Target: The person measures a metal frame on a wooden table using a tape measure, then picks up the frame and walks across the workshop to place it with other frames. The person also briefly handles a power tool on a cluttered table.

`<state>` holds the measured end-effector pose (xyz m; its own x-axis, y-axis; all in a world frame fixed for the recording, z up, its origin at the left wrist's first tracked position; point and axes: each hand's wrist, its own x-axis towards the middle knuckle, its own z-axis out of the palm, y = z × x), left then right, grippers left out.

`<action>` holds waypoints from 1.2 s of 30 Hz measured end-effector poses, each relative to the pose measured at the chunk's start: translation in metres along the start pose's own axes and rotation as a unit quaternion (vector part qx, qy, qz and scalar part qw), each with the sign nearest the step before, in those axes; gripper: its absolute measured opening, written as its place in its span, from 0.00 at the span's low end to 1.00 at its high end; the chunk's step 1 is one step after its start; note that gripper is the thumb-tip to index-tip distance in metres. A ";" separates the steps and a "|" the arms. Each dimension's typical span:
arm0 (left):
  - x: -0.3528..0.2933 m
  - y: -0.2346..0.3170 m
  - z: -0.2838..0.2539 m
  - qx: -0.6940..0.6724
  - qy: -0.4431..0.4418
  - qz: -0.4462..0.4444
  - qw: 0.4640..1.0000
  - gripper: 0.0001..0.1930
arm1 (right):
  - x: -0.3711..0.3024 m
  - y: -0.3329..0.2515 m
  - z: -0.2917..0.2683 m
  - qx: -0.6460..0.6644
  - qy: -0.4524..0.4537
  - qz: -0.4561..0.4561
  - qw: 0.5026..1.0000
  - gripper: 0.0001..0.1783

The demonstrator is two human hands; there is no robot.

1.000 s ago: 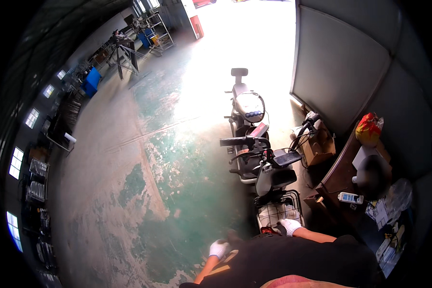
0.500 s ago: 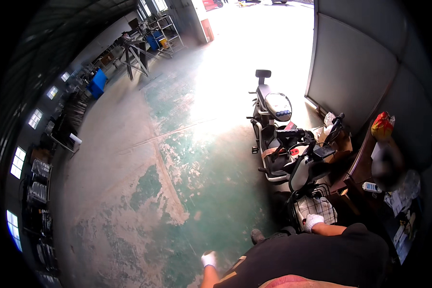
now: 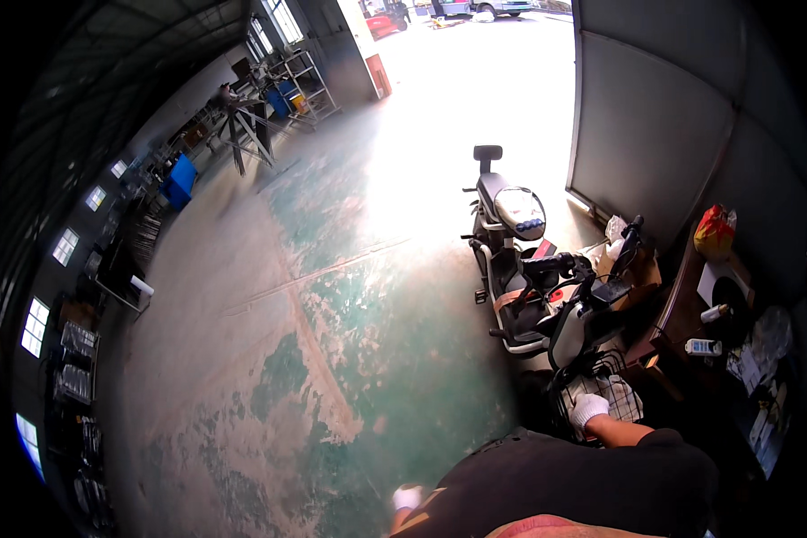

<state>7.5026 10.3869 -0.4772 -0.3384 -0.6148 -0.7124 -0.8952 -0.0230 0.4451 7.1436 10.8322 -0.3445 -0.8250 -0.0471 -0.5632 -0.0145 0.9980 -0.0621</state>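
Observation:
My right hand [image 3: 588, 410], in a white knitted glove, is at the near left side of the black wire basket [image 3: 637, 405] on the front of an electric scooter [image 3: 565, 336]. Its fingers look curled in, but what they hold, if anything, is hidden. White cloth-like material [image 3: 620, 389] lies in the basket. Low by my left side hangs my left hand [image 3: 408, 496], also gloved in white, away from any object. Its fingers are too blurred to make out.
On the right, a dark desk [image 3: 674, 309] carries a white bottle [image 3: 703, 347], papers and a red-yellow bag [image 3: 715, 231]. Behind it stands a grey metal door [image 3: 659, 117]. Metal racks [image 3: 309, 85] and a blue bin [image 3: 180, 177] stand far left, beyond the worn green floor [image 3: 377, 341].
My left hand has moved down and slightly right, closer to my body. My right hand has shifted a little further in at the basket. The view has tilted slightly.

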 end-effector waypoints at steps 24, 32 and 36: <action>0.188 0.307 -0.123 0.073 -0.005 0.080 0.994 0.23 | 0.188 -0.205 -0.023 0.021 -0.172 -0.021 0.985 0.30; 0.359 0.281 -0.214 0.145 -0.053 0.137 0.978 0.20 | 0.246 -0.355 -0.027 0.061 -0.184 0.042 0.980 0.35; 0.437 0.322 -0.301 0.144 -0.021 0.175 0.974 0.19 | 0.273 -0.447 -0.042 0.098 -0.126 0.089 0.983 0.31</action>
<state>7.1541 9.8740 -0.4823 -0.6433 -0.5117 -0.5695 -0.7653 0.4081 0.4978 6.9017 10.3750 -0.4359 -0.6387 0.0946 -0.7637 0.2474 0.9650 -0.0874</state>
